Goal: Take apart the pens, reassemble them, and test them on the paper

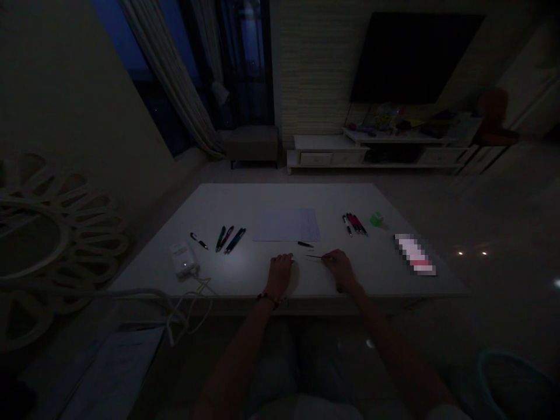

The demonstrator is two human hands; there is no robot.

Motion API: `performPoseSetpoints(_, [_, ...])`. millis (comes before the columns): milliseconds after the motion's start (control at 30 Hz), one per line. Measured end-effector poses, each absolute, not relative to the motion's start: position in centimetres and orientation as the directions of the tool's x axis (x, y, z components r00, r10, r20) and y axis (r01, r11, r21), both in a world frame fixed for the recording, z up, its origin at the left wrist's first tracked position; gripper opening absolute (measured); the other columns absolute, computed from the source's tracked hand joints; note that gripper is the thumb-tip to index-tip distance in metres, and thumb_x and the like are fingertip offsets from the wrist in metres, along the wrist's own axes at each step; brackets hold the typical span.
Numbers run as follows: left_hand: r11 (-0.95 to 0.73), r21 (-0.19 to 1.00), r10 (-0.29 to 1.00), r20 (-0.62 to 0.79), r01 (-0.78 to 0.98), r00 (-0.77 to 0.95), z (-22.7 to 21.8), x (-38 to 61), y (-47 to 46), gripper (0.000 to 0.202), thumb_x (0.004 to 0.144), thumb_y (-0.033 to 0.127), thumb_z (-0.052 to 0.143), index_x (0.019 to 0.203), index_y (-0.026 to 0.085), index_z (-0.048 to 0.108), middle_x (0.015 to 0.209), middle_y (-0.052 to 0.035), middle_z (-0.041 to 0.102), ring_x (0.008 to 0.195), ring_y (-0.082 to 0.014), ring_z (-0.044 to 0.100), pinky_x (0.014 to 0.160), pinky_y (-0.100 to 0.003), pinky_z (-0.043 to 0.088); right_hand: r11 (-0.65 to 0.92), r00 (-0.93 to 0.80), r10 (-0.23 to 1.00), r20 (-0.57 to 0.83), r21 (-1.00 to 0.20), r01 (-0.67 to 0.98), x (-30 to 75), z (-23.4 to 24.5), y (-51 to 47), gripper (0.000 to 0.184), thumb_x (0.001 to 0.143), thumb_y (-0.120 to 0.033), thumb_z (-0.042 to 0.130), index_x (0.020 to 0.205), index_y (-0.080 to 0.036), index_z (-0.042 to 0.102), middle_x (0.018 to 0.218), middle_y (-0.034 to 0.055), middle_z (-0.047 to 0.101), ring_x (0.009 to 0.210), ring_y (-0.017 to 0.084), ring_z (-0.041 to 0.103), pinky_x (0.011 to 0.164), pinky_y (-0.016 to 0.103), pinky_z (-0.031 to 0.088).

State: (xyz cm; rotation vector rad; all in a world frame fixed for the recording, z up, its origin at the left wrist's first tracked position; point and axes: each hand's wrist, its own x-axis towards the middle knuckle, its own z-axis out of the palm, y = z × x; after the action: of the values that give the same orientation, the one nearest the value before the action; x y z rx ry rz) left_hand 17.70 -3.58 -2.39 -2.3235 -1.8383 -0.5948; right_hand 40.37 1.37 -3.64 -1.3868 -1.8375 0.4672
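My right hand pinches a thin dark rod, perhaps a pen refill, whose tip points left towards my left hand. That hand rests on the white table with curled fingers, and the dim light hides whether they hold anything. A short black pen part lies just above the gap between my hands, below a sheet of paper. Pens lie in groups on both sides: one group and a single pen to the left, another group to the right.
A small green object and a pixelated box lie on the table's right. A white plug-in device with a cable hanging over the front edge sits at left. The room is dim.
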Motion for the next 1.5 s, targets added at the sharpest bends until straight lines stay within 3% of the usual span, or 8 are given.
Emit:
performPoseSetpoints(400, [-0.298, 0.253, 0.903, 0.388, 0.921, 0.185, -2.0, 17.4, -3.4, 0.013, 0.083, 0.023, 0.056, 0.092, 0.025, 0.064, 0.096, -0.0023, 0.061, 0.094, -0.0174, 0.052, 0.090, -0.037, 0.034, 0.337, -0.055, 0.898, 0.437, -0.599, 0.726, 43.4, -4.7, 0.6, 0.028, 0.082, -0.037, 0.050, 0.088, -0.016, 0.068, 0.088, 0.0098, 0.063, 0.088, 0.021, 0.053, 0.081, 0.033, 0.042])
performPoseSetpoints(600, [-0.231, 0.293, 0.905, 0.414, 0.928, 0.095, -1.6, 16.1, -3.6, 0.031, 0.081, 0.029, 0.058, 0.112, 0.024, 0.059, 0.111, -0.0050, 0.061, 0.106, -0.0209, 0.051, 0.098, -0.042, 0.031, 0.256, -0.031, 0.882, 0.471, -0.423, 0.869, 49.4, -5.7, -1.7, 0.032, 0.085, -0.036, 0.043, 0.089, -0.016, 0.068, 0.093, 0.0113, 0.063, 0.092, 0.022, 0.053, 0.082, 0.035, 0.040])
performPoseSetpoints(833, [-0.002, 0.224, 0.923, 0.375, 0.975, -0.084, -1.6, 7.2, -8.0, 0.039, 0.088, 0.030, 0.039, 0.124, 0.018, 0.049, 0.131, -0.0111, 0.049, 0.124, -0.0243, 0.039, 0.101, -0.045, 0.030, 0.063, 0.016, 0.881, 0.473, -0.151, 0.986, 54.1, -7.3, -4.8, 0.043, 0.088, -0.032, 0.033, 0.123, -0.018, 0.054, 0.129, 0.0120, 0.050, 0.121, 0.025, 0.039, 0.099, 0.044, 0.027])
performPoseSetpoints(1000, [0.157, 0.152, 0.921, 0.334, 0.976, -0.201, -2.2, 3.0, -11.2, 0.041, 0.089, 0.028, 0.032, 0.123, 0.016, 0.051, 0.135, -0.0128, 0.045, 0.128, -0.0273, 0.035, 0.103, -0.051, 0.025, -0.083, 0.119, 0.913, 0.390, -0.108, 0.991, 53.5, -7.2, -6.0, 0.048, 0.091, -0.032, 0.025, 0.134, -0.021, 0.042, 0.141, 0.0104, 0.038, 0.131, 0.026, 0.027, 0.103, 0.049, 0.020])
performPoseSetpoints(1133, [0.127, 0.146, 0.928, 0.333, 0.981, -0.169, -2.3, 5.0, -10.3, 0.040, 0.089, 0.027, 0.033, 0.125, 0.019, 0.049, 0.134, -0.0127, 0.045, 0.126, -0.0292, 0.036, 0.100, -0.054, 0.027, -0.145, 0.178, 0.927, 0.330, -0.123, 0.982, 51.8, -6.6, -6.3, 0.051, 0.092, -0.036, 0.022, 0.137, -0.016, 0.037, 0.143, 0.0154, 0.033, 0.133, 0.031, 0.023, 0.102, 0.055, 0.016])
performPoseSetpoints(1233, [-0.025, 0.184, 0.925, 0.378, 0.983, -0.047, -2.0, 9.0, -7.9, 0.039, 0.088, 0.029, 0.040, 0.125, 0.023, 0.047, 0.130, -0.0108, 0.049, 0.123, -0.0252, 0.040, 0.100, -0.047, 0.032, -0.039, 0.089, 0.941, 0.328, -0.156, 0.987, 49.2, -6.5, -6.7, 0.055, 0.091, -0.042, 0.031, 0.135, -0.010, 0.039, 0.142, 0.0214, 0.031, 0.134, 0.035, 0.019, 0.102, 0.057, 0.013])
performPoseSetpoints(1333, [-0.218, 0.197, 0.907, 0.403, 0.956, 0.123, -1.6, 13.2, -5.4, 0.039, 0.085, 0.025, 0.048, 0.124, 0.026, 0.047, 0.130, -0.0090, 0.049, 0.122, -0.0230, 0.040, 0.101, -0.045, 0.031, 0.183, -0.109, 0.939, 0.327, -0.204, 0.962, 45.5, -6.1, -6.5, 0.049, 0.089, -0.041, 0.040, 0.131, -0.017, 0.045, 0.140, 0.0173, 0.037, 0.133, 0.034, 0.022, 0.103, 0.056, 0.016])
performPoseSetpoints(1500, [-0.327, 0.218, 0.889, 0.401, 0.920, 0.221, -1.2, 16.5, -3.2, 0.017, 0.083, 0.019, 0.052, 0.097, 0.024, 0.059, 0.121, -0.0055, 0.054, 0.115, -0.0196, 0.047, 0.104, -0.046, 0.026, 0.435, -0.299, 0.876, 0.380, -0.351, 0.829, 39.4, -4.0, -3.3, 0.029, 0.085, -0.029, 0.050, 0.112, -0.023, 0.059, 0.119, 0.0112, 0.055, 0.114, 0.025, 0.046, 0.093, 0.041, 0.035])
